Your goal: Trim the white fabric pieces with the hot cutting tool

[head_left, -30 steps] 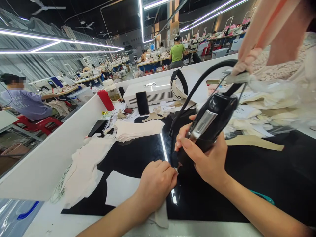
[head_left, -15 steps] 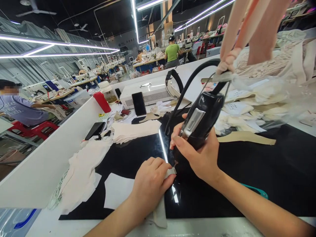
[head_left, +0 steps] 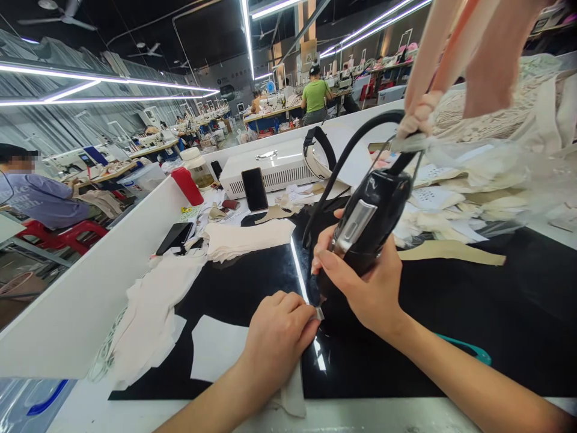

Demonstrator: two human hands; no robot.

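Note:
My right hand (head_left: 372, 294) is wrapped round a black corded handheld power tool (head_left: 385, 195) with a silver metal plate on its side. The tool is tilted, its lower end close to my left fingertips. A pale fabric piece (head_left: 295, 391) lies beneath my left hand (head_left: 279, 331), whose thumb and fingers are closed on its far end. What exactly the tool's tip touches is hard to make out. To the left of that hand, partly under the wrist, is a white pattern-shaped piece (head_left: 216, 346). Knotted peach cloth strips (head_left: 419, 114) hang at the tool's cable end.
Black sheeting (head_left: 451, 300) covers the worktop. Pale cut fabric stacks (head_left: 153, 313) lie left, a phone (head_left: 255, 188) stands before a white vented box (head_left: 270, 162), and bagged pieces (head_left: 455, 192) are piled right. A teal-handled item (head_left: 473, 352) lies by my right forearm. Other people sit farther off.
My left hand has shifted very slightly, and less of the pale fabric shows beyond its fingertips. The tool stays in my right hand with almost no movement.

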